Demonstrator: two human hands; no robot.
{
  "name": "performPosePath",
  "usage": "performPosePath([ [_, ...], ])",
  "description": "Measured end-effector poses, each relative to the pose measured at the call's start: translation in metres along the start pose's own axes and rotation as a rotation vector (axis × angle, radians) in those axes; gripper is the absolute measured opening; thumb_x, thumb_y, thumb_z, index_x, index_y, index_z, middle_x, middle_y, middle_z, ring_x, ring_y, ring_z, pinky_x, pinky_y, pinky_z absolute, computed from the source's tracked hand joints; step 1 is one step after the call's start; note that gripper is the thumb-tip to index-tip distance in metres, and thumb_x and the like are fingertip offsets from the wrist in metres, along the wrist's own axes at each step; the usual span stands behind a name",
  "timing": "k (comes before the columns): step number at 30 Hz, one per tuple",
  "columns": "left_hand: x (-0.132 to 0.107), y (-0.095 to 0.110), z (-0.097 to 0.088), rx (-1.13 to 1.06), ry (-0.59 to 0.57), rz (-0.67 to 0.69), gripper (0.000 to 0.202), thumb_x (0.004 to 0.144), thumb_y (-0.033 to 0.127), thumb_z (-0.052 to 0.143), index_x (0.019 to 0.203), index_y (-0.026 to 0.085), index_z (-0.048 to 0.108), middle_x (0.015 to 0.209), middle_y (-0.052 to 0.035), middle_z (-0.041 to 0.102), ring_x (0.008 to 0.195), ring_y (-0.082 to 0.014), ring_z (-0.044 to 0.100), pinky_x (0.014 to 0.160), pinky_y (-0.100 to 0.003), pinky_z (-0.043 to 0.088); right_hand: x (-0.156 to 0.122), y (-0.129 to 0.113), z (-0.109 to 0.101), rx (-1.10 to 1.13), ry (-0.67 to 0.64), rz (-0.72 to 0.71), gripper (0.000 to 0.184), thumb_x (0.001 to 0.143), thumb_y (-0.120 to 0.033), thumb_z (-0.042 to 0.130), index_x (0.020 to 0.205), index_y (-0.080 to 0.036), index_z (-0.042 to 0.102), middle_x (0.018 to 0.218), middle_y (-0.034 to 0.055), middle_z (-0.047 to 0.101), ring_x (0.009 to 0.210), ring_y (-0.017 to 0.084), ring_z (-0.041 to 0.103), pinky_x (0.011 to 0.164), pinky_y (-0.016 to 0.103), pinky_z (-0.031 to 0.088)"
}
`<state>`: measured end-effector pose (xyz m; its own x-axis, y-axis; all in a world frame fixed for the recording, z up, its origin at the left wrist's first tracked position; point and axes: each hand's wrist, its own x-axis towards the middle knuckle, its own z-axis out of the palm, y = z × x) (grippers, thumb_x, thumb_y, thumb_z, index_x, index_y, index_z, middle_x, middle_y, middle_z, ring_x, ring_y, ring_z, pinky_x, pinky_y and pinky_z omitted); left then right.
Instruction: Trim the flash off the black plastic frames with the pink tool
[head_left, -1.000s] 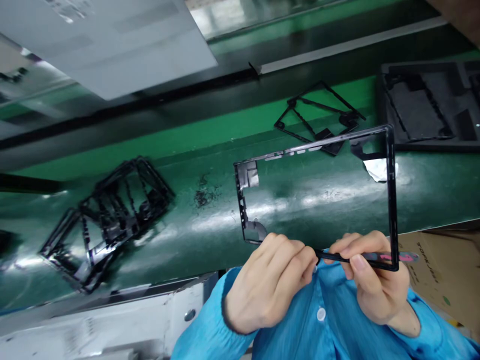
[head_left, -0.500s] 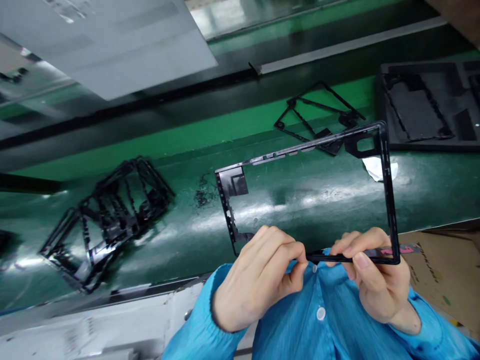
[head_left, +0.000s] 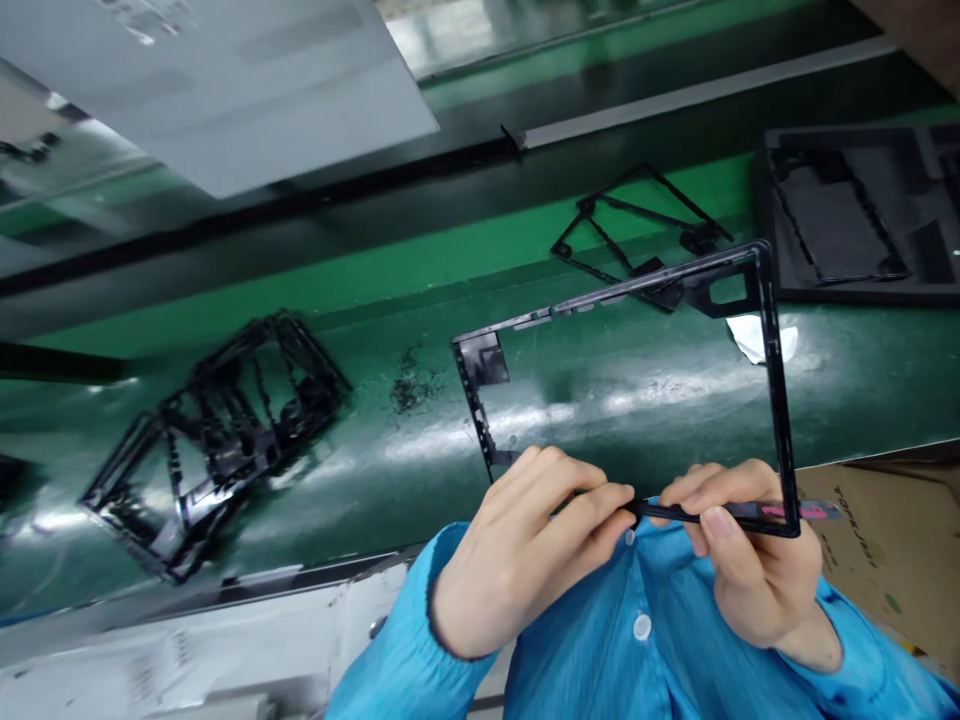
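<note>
A thin rectangular black plastic frame (head_left: 776, 390) is held up at a tilt over the bench. My left hand (head_left: 525, 540) is closed, its fingertips pinching the frame's near edge left of the middle. At the near right corner, my right hand (head_left: 757, 550) grips the same edge between thumb and fingers. A flat dark strip with pink marks (head_left: 817, 510) also lies in the right hand, its end sticking out to the right; its other end is hidden by the fingers and frame.
Several black frames (head_left: 255, 400) lie piled on the green bench (head_left: 382, 480) at left. More frames (head_left: 637, 210) rest behind the held one. A dark foam tray (head_left: 832, 285) sits at back right, near a white scrap (head_left: 750, 338). A cardboard box (head_left: 892, 550) is at lower right.
My left hand has shifted slightly right along the near edge, with its fingers stretched further toward my right hand. The frame's left end has swung a little to the right.
</note>
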<state>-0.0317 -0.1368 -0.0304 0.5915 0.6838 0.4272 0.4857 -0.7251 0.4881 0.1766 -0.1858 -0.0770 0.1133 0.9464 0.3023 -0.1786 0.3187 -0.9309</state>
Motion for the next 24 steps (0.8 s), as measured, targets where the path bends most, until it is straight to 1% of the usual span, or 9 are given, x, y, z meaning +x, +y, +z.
performPosePath([
  [4,-0.0002,-0.0022,-0.0004,-0.085,-0.037,-0.024,0.013,0.113,0.017,0.062,0.121,0.015,0.073,0.102,-0.0053,0.075,0.088,-0.0159,0.067,0.077,-0.031,0.054,-0.0022,0.0018,-0.0012,-0.086,-0.031,-0.039,0.022,0.109,-0.013,0.058,0.118,-0.023,0.076,0.092,0.0049,0.075,0.078,0.022,0.076,0.071,0.04,0.064],
  [8,-0.0002,-0.0026,0.0017,-0.088,-0.072,-0.034,0.015,0.112,0.016,0.064,0.125,0.015,0.072,0.11,-0.0064,0.079,0.094,-0.0184,0.068,0.081,-0.035,0.056,-0.0035,0.0022,0.0002,-0.141,0.01,-0.012,0.021,0.109,-0.016,0.059,0.116,-0.024,0.077,0.092,0.0054,0.076,0.078,0.024,0.076,0.071,0.042,0.064],
  [10,0.0004,-0.0029,0.0046,-0.081,-0.079,-0.032,0.014,0.111,0.015,0.065,0.124,0.016,0.071,0.107,-0.0042,0.081,0.095,-0.0199,0.069,0.082,-0.037,0.056,-0.0038,0.0022,0.0008,-0.148,0.023,0.0,0.019,0.109,-0.017,0.059,0.114,-0.024,0.077,0.09,0.0049,0.076,0.079,0.024,0.076,0.069,0.041,0.063],
  [12,0.0012,-0.0034,0.0076,-0.086,-0.059,-0.022,0.014,0.11,0.013,0.065,0.122,0.017,0.071,0.102,-0.0028,0.082,0.092,-0.0203,0.068,0.081,-0.037,0.057,-0.0037,0.0021,0.0014,-0.134,0.03,0.019,0.02,0.111,-0.017,0.057,0.113,-0.024,0.075,0.091,0.0045,0.075,0.078,0.023,0.075,0.066,0.039,0.061],
  [15,0.0023,-0.0048,0.0093,-0.16,-0.032,-0.025,0.018,0.109,0.009,0.064,0.123,0.017,0.072,0.098,-0.0042,0.082,0.089,-0.0196,0.069,0.079,-0.036,0.059,-0.0024,0.0007,0.0032,-0.095,0.046,0.031,0.021,0.112,-0.018,0.055,0.113,-0.026,0.075,0.091,0.004,0.074,0.073,0.021,0.071,0.064,0.039,0.059],
  [18,0.0025,-0.0063,0.007,-0.289,-0.056,-0.065,0.021,0.108,0.008,0.064,0.124,0.017,0.074,0.098,-0.0058,0.082,0.088,-0.0185,0.074,0.078,-0.033,0.063,0.0003,-0.0014,0.0051,-0.069,0.062,0.02,0.02,0.112,-0.021,0.057,0.113,-0.027,0.076,0.086,0.003,0.071,0.068,0.021,0.067,0.062,0.039,0.058],
  [21,0.0022,-0.0073,0.0036,-0.366,-0.082,-0.1,0.021,0.108,0.009,0.064,0.124,0.015,0.076,0.1,-0.0071,0.082,0.085,-0.0164,0.077,0.074,-0.026,0.064,0.0025,-0.0024,0.0051,-0.058,0.046,0.015,0.02,0.112,-0.019,0.057,0.112,-0.025,0.076,0.085,0.0015,0.07,0.068,0.019,0.067,0.062,0.036,0.058],
  [24,0.0026,-0.0083,0.0007,-0.374,-0.121,-0.094,0.022,0.108,0.01,0.067,0.126,0.014,0.077,0.102,-0.0075,0.081,0.088,-0.0167,0.079,0.077,-0.025,0.066,0.0028,-0.0019,0.0033,-0.076,0.039,0.017,0.021,0.112,-0.017,0.057,0.113,-0.024,0.076,0.09,0.0024,0.072,0.073,0.019,0.07,0.064,0.036,0.059],
])
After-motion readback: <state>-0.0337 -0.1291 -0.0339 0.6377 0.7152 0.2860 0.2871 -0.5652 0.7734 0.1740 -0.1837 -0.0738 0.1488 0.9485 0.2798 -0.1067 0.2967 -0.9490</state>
